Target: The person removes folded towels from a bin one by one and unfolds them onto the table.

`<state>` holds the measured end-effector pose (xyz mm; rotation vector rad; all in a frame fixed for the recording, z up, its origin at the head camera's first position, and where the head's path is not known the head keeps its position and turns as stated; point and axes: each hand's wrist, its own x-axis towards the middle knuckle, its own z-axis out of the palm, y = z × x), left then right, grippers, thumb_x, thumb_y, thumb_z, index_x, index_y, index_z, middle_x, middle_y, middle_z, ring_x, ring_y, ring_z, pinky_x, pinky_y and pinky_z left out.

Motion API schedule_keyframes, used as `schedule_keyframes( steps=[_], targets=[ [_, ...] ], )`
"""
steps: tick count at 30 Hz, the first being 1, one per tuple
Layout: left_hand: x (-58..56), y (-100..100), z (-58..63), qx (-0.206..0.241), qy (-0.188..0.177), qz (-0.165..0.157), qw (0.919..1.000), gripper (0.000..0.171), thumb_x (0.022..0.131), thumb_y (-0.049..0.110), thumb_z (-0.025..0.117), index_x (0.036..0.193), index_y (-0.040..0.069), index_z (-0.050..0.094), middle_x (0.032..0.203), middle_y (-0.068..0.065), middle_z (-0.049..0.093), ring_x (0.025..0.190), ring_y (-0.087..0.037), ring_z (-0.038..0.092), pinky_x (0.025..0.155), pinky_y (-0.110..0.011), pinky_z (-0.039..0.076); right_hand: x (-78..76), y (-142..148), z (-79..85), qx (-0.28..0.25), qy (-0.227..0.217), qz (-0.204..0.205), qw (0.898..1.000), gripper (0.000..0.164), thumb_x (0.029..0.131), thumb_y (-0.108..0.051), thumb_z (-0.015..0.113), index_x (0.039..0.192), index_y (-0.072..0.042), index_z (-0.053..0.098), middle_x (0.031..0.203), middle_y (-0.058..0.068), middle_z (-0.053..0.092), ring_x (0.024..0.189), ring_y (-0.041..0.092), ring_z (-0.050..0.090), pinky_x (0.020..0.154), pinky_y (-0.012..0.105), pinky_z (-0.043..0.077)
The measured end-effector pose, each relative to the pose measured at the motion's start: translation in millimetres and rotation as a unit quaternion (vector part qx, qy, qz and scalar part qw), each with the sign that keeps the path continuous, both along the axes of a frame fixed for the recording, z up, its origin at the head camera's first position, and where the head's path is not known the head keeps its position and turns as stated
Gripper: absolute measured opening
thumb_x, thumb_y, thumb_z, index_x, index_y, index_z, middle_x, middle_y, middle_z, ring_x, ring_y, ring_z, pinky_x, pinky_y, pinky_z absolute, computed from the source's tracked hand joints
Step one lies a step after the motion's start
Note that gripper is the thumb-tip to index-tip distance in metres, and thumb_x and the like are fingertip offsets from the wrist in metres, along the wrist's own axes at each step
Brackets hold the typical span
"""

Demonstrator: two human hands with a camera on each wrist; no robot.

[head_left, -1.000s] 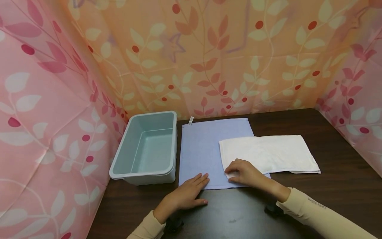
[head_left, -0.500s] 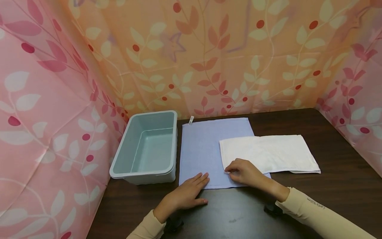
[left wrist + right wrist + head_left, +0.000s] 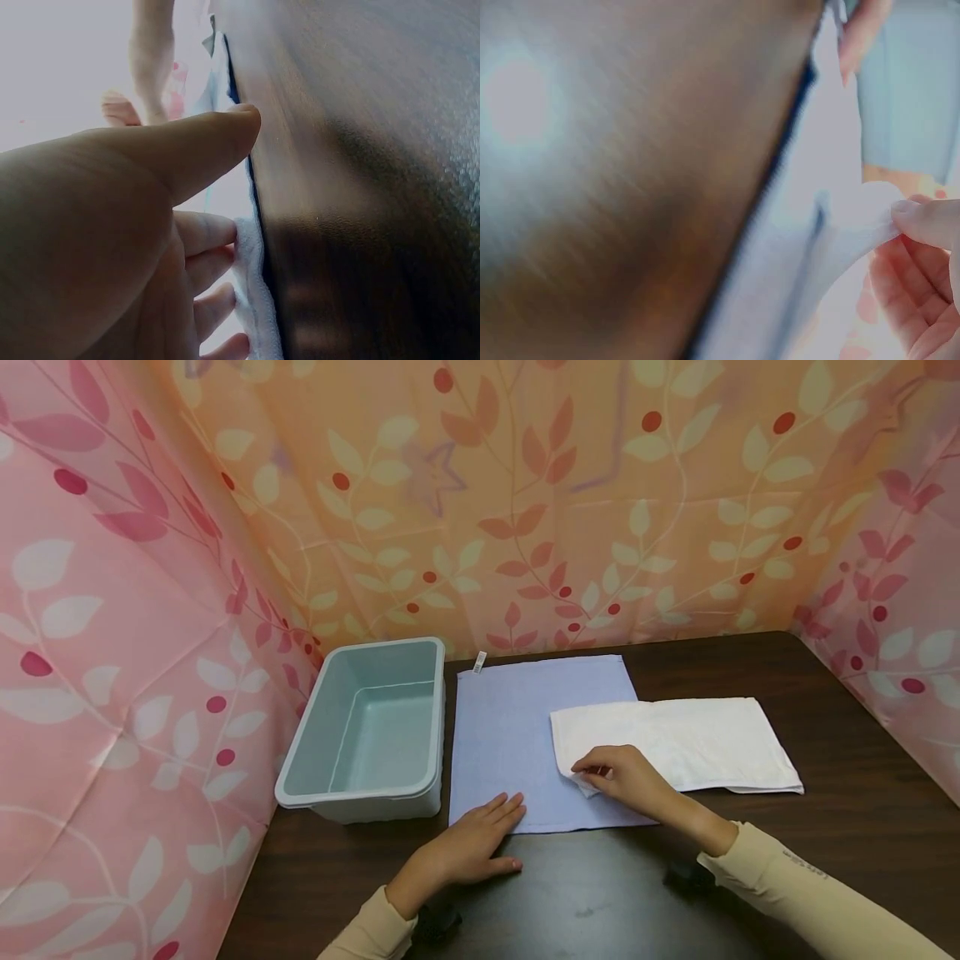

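A light blue towel lies flat on the dark table, a small tag at its far left corner. Over its right part rests a folded white towel that extends onto the table. My right hand pinches the near left corner of the white towel between thumb and fingers; in the right wrist view that corner is lifted off the blue towel. My left hand lies with straight fingers on the near left edge of the blue towel, its thumb over the table.
To the left of the towels stands a pale blue-green plastic bin with nothing seen inside. Floral curtains hang behind and at both sides of the dark wooden table.
My right hand has risen slightly and moved a little away from me, lifting the white towel's near left corner. My left hand stays in place.
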<state>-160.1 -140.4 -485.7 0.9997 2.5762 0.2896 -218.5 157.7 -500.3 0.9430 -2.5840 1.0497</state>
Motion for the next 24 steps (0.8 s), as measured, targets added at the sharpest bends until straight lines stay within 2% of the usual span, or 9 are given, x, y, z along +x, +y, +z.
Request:
schedule_keyframes(
  steps=[6, 13, 18, 24],
  targets=[
    [-0.2, -1.1, -1.4, -0.003, 0.002, -0.002, 1.0000, 0.076, 0.097, 0.047, 0.058, 0.157, 0.012, 0.028, 0.166, -0.002, 0.023, 0.155, -0.024, 0.022, 0.122, -0.044, 0.031, -14.1, 7.9, 24.7, -0.007, 0.020, -0.031, 0.999, 0.025, 0.079, 0.001, 0.079, 0.100, -0.012, 0.078, 0.091, -0.002, 0.077, 0.076, 0.002, 0.064, 0.070, 0.024, 0.058],
    [0.3, -1.7, -1.0, 0.001, 0.001, -0.003, 1.0000, 0.076, 0.097, 0.047, 0.058, 0.157, 0.012, 0.028, 0.166, -0.003, 0.023, 0.155, -0.024, 0.022, 0.122, -0.044, 0.030, -38.4, 18.0, 49.5, -0.025, 0.024, -0.079, 0.996, 0.023, 0.082, 0.001, 0.076, 0.100, -0.013, 0.079, 0.094, 0.002, 0.078, 0.079, 0.011, 0.066, 0.071, 0.015, 0.055],
    [0.5, -1.7, -0.7, 0.001, 0.001, -0.003, 1.0000, 0.076, 0.097, 0.047, 0.058, 0.157, 0.012, 0.027, 0.167, -0.002, 0.022, 0.155, -0.024, 0.022, 0.122, -0.044, 0.030, -58.0, 23.9, 64.6, -0.032, 0.020, -0.102, 0.994, 0.020, 0.083, 0.001, 0.075, 0.099, -0.011, 0.079, 0.093, 0.006, 0.078, 0.080, 0.011, 0.066, 0.069, 0.007, 0.049],
    [0.8, -2.0, 0.4, 0.004, 0.004, -0.004, 1.0000, 0.076, 0.097, 0.046, 0.058, 0.157, 0.011, 0.027, 0.167, -0.003, 0.022, 0.155, -0.024, 0.021, 0.122, -0.044, 0.029, -83.5, 29.9, 80.1, -0.033, 0.021, -0.138, 0.990, 0.016, 0.084, -0.004, 0.076, 0.098, -0.011, 0.080, 0.095, 0.010, 0.078, 0.082, 0.016, 0.064, 0.068, 0.006, 0.045]
  ],
)
